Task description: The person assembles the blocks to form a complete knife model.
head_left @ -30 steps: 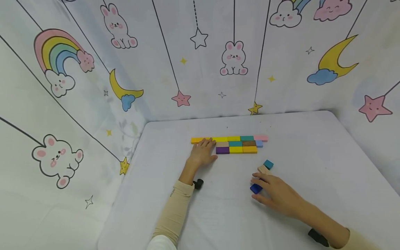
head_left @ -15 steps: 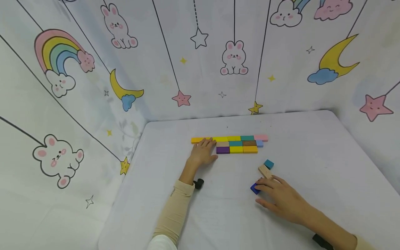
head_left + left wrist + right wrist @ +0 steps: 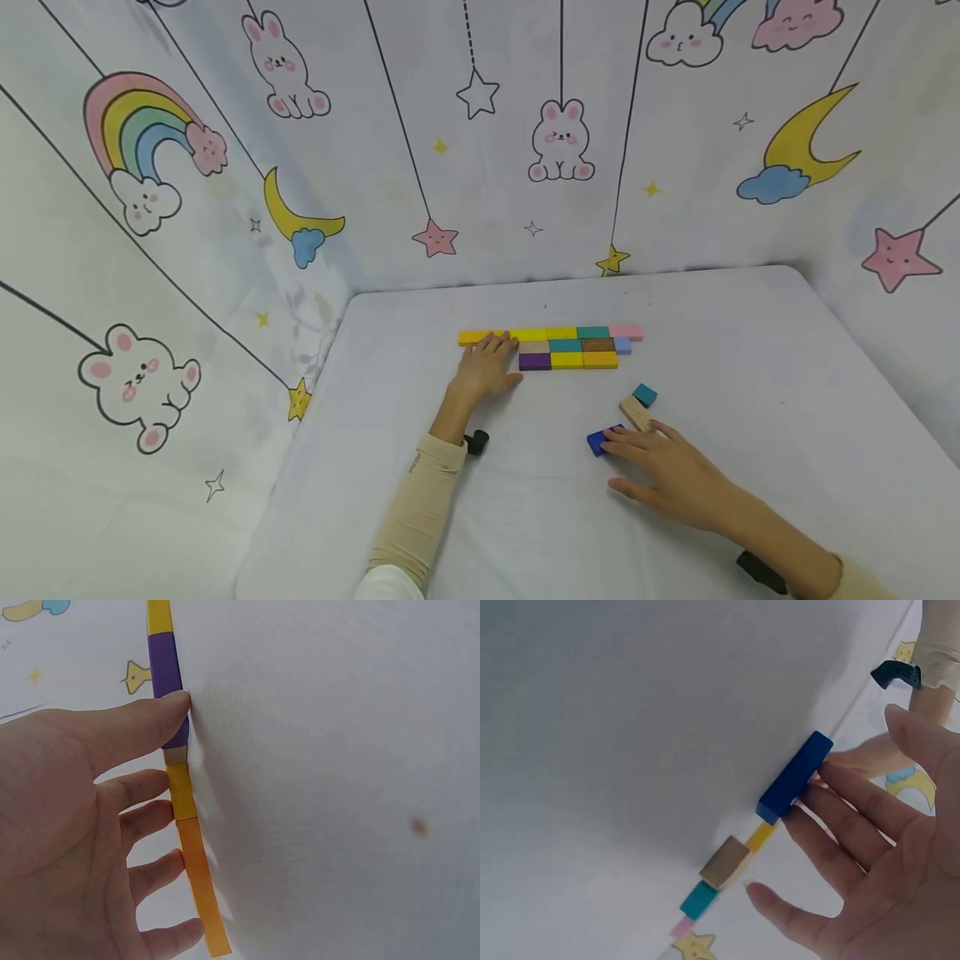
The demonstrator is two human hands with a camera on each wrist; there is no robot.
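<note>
My left hand (image 3: pixel 486 369) rests with spread, nearly straight fingers against the left part of a flat arrangement of coloured wooden blocks. Its fingertips touch the orange block (image 3: pixel 202 885) and a yellow block (image 3: pixel 182 791), while the thumb lies at the purple block (image 3: pixel 535 362). Over to the right, my right hand (image 3: pixel 671 479) touches a dark blue block (image 3: pixel 597 442) with its fingertips, thumb held apart. The right wrist view shows several fingers along one side of that blue block (image 3: pixel 795 776). Just beyond the hand lie a natural-wood block (image 3: pixel 634 412) and a teal block (image 3: pixel 645 394).
The arrangement stands in three rows, including a brown block (image 3: pixel 597 344), a pink block (image 3: pixel 626 332) and a light blue block (image 3: pixel 622 345). A white cloth covers the table (image 3: pixel 525 500). Behind it hangs a patterned curtain (image 3: pixel 510 183).
The right hand first drew back slightly, uncovering the natural-wood block. The blue block has since slid a little leftward and away from me under the fingertips. My left hand has stayed put.
</note>
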